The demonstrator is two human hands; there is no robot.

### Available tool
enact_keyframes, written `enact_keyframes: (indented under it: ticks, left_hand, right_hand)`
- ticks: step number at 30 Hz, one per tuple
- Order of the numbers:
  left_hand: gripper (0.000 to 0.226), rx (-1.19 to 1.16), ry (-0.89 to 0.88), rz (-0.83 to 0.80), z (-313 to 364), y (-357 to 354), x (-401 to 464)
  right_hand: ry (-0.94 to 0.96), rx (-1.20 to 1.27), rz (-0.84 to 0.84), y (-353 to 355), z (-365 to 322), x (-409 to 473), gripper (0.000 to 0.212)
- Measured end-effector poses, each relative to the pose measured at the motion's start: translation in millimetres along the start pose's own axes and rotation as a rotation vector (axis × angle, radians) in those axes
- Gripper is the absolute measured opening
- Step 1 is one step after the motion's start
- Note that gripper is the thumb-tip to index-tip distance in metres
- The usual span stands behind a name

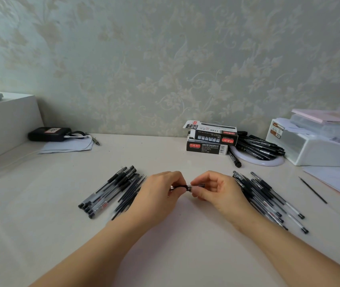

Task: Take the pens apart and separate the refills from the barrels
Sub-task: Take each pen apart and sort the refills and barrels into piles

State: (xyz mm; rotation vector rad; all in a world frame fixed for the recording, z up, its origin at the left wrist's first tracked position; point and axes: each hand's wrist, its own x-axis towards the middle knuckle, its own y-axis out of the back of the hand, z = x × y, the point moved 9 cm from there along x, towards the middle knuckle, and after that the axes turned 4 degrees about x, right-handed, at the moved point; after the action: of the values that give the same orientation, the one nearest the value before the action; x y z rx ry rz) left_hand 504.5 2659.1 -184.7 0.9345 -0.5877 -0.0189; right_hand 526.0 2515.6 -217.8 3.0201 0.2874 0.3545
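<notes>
Both hands meet over the table (165, 241) on one pen (187, 187). The left hand (160, 195) has its fingers curled round one end, and the right hand (214, 191) pinches the other between thumb and fingertips. Just left of the left hand lie barrels (105, 193) and refills (129, 195); just right of the right hand lies a pile of pens (268, 199).

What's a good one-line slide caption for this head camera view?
Both hands, left and right, grip one pen between piles of pens and refills.
</notes>
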Motion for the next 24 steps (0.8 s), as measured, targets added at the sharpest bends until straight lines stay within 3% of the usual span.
enact_keyframes:
  ticks: [18,22,24]
  left_hand:
    - [0.004,0.007,-0.019,0.012,8.0,6.0,-0.4]
    - [0.004,-0.021,0.0,0.073,8.5,16.4,0.4]
    - [0.002,0.026,0.026,0.188,4.2,34.2,0.8]
  right_hand:
    - [-0.018,0.04,-0.025,-1.7,-1.7,-1.7,0.014]
    - [0.014,0.01,0.0,-3.4,-3.1,0.8,0.02]
    - [0.015,-0.022,-0.006,-5.9,-2.1,1.4,0.031]
